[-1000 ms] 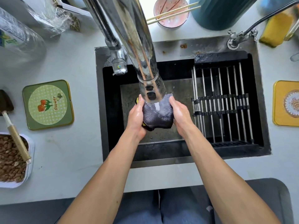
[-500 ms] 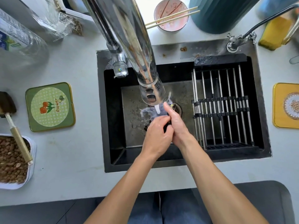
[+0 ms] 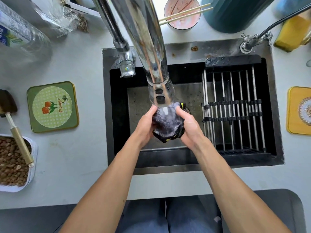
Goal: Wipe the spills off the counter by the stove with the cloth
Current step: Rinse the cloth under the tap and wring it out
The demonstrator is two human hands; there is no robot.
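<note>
Two hands meet over the sink (image 3: 276, 105), the biggest thing here, its dark basin spreading out under and beyond the fingers on every side. Next in size is the counter (image 3: 80, 162), pale and flat, outward of both wrists; no stove shows, so I cannot tell which way the spills lie. Rising away past the fingertips is the tap (image 3: 151, 47), its spout ending just above them, with water running straight down between the two thumbs. To the outer side of the right hand's fingers sits the drying rack (image 3: 235, 111), near but not touching.

Smaller things lie well apart: a green coaster (image 3: 52, 106) and a tray of brown pellets (image 3: 11, 162) off beyond the left hand's back, a yellow coaster (image 3: 298, 110) far past the rack.

Smallest, and the point of it all, is the cloth (image 3: 165, 125), dark grey with a yellow-trimmed edge, bunched into a lump with no clear long axis. The left hand (image 3: 145, 126) cups it from one side, fingers curled narrow around the wad; the right hand (image 3: 189, 126) presses from the other, likewise closed on it. Both are equally near. Judging from this, rinsing is under way, and wringing comes before any wiping; the spout directly over the knuckles is the one thing to clear when lifting out.
</note>
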